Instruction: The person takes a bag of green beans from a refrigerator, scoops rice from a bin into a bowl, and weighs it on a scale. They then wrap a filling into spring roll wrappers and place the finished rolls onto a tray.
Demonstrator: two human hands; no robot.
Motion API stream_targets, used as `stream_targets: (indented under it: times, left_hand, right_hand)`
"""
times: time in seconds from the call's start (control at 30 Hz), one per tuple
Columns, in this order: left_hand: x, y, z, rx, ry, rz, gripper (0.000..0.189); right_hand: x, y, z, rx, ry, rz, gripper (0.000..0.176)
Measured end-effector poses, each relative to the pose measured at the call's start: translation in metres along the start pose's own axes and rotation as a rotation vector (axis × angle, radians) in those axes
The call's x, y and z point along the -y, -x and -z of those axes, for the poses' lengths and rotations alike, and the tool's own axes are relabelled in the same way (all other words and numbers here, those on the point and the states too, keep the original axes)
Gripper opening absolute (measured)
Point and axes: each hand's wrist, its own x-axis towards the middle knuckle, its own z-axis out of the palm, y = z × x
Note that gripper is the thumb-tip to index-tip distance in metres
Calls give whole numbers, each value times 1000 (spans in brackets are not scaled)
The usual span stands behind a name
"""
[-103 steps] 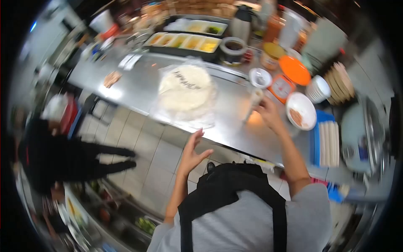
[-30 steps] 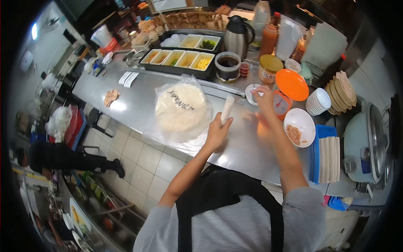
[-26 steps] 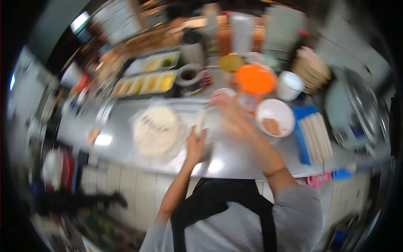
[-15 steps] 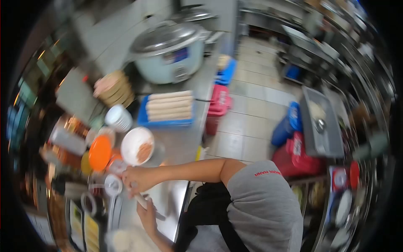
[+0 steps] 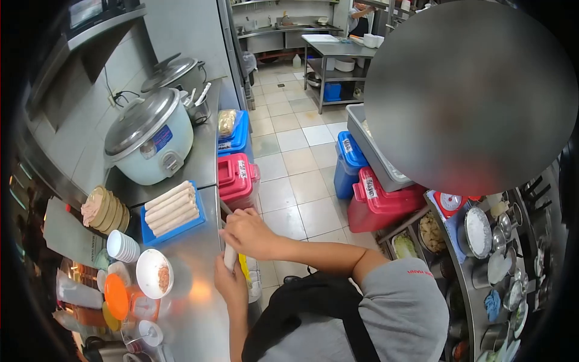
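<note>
My right hand (image 5: 250, 233) is closed around the upper end of a pale white roll (image 5: 230, 257). The lower end sits in the fingers of my left hand (image 5: 231, 279), also closed. Both hands are at the edge of the steel counter (image 5: 196, 289), and the fingers cover most of the roll. To their left, a blue tray (image 5: 148, 233) carries several similar pale rolls (image 5: 173, 208) side by side. Nearer me is a white bowl (image 5: 146, 271) with an orange-brown crumbly filling (image 5: 163, 278) in it.
A rice cooker (image 5: 149, 142), stacked white cups (image 5: 122, 246) and an orange lid (image 5: 116, 296) line the counter. Red (image 5: 240, 181) and blue (image 5: 240, 142) bins stand beside it. Across the tiled floor (image 5: 289, 163) are more bins and a pot-filled shelf. A blurred disc hides the upper right.
My hands have moved with the roll from above the counter beside the bowl to the counter's edge. The view has turned and is sharper.
</note>
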Motion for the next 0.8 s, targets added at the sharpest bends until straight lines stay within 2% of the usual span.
stream_targets:
  times: [0.07,0.1,0.17,0.2,0.23,0.27,0.33,0.37,0.4,0.47,0.53,0.67,0.73,0.77,0.8]
  left_hand:
    - [-7,-8,-9,-24,-10,-18,20]
    - [-10,-11,-10,5,35,5,22]
    - [-5,-14,-13,29,76,35,24]
    - [6,-15,-15,134,282,14,24]
    - [14,-16,-14,231,486,-5,25]
    - [16,-14,-5,211,477,11,25]
    - [15,-4,20,675,1063,421,28]
    - [15,1,27,711,1112,399,31]
    - [18,4,33,599,1110,431,31]
    - [29,14,51,751,1413,335,33]
    - [26,29,74,556,1294,280,30]
    - [3,53,96,-121,529,290,30]
    - [9,69,96,-358,289,414,28]
    - [8,77,95,-479,260,475,28]
    - [8,85,92,-654,93,504,25]
  right_hand:
    - [-11,0,10,-165,-95,-10,28]
    - [-15,1,15,-165,-96,-10,28]
    - [-21,5,32,-81,-291,220,23]
    - [-22,4,40,-73,-298,223,23]
    - [-20,1,50,59,-298,224,21]
    - [-18,-4,55,198,-301,230,19]
    - [-13,-13,49,346,-357,232,18]
    - [-10,-19,41,375,-507,288,16]
    - [-7,-27,30,424,-671,350,14]
    - [8,-43,21,553,-766,451,9]
    - [17,-60,-11,570,-704,600,12]
    - [79,-73,-51,557,-628,814,7]
    - [105,-73,-72,595,-681,916,7]
    - [118,-69,-82,692,-746,992,7]
    - [128,-62,-91,663,-714,988,9]
